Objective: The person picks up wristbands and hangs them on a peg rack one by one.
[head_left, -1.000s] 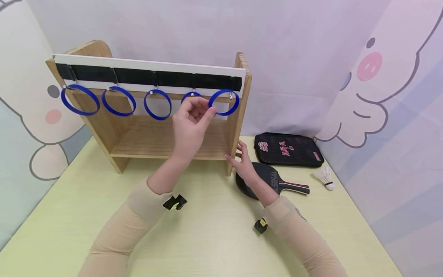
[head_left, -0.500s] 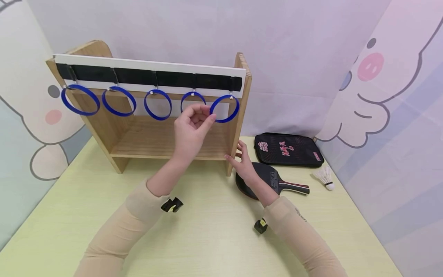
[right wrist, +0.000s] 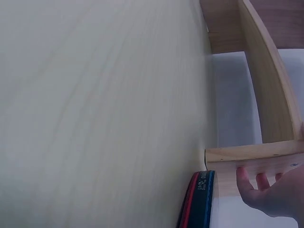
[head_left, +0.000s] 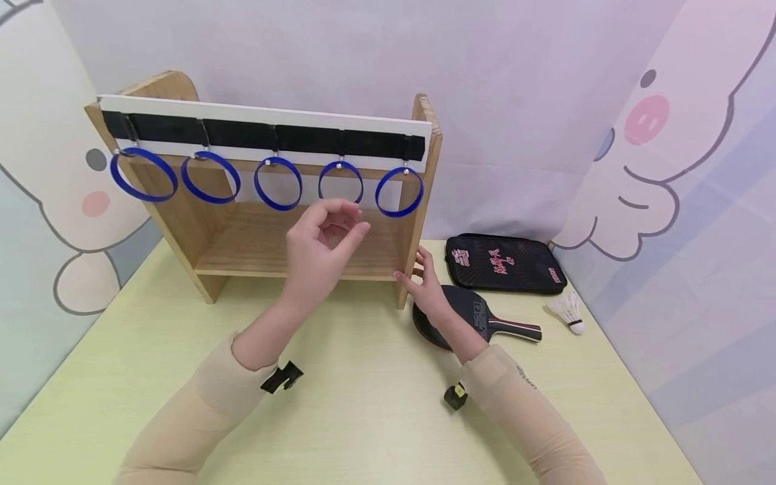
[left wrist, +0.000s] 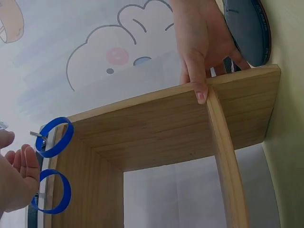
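Note:
Several blue rings hang from small metal hooks along the black strip of a wooden shelf rack [head_left: 261,236]. My left hand [head_left: 320,256] floats in front of the rack with loosely curled fingers and holds nothing. It is just below the fourth ring [head_left: 362,182] and left of the rightmost ring [head_left: 398,214], apart from that one. Low on the rack's right side panel, my right hand [head_left: 428,288] grips the wood. In the left wrist view, its thumb [left wrist: 201,92] lies over the panel's edge on the inner side, with the other fingers outside.
Beside the right forearm lies a black table tennis bat [head_left: 463,306], partly under that arm. Behind it is a black zipped case [head_left: 506,263]. A white shuttlecock [head_left: 568,311] rests near the table's right edge. Printed cloth walls stand at the back and sides.
My left hand has let go of the rightmost ring and drawn back down and left. That ring has dropped to hang from its hook. The right hand has stayed in place.

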A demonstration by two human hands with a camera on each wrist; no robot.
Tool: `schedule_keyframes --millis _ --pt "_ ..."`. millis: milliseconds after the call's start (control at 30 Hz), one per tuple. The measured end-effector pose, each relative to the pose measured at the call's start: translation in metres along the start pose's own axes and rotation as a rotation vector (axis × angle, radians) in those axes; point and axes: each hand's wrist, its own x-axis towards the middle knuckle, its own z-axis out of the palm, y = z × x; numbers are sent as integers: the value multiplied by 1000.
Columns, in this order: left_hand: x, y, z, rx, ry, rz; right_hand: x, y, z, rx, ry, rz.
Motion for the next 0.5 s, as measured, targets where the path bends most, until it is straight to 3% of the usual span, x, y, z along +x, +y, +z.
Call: schedule_keyframes --millis 233,400,500 --pt "-12 7 -11 80 -68 47 1 -3 -2 -58 20 17" --pt "-21 6 -18 194 -99 97 -6 -23 -16 -38 20 27" --pt "-25 3 -23 265 -115 136 -14 -39 -29 -68 14 -32"
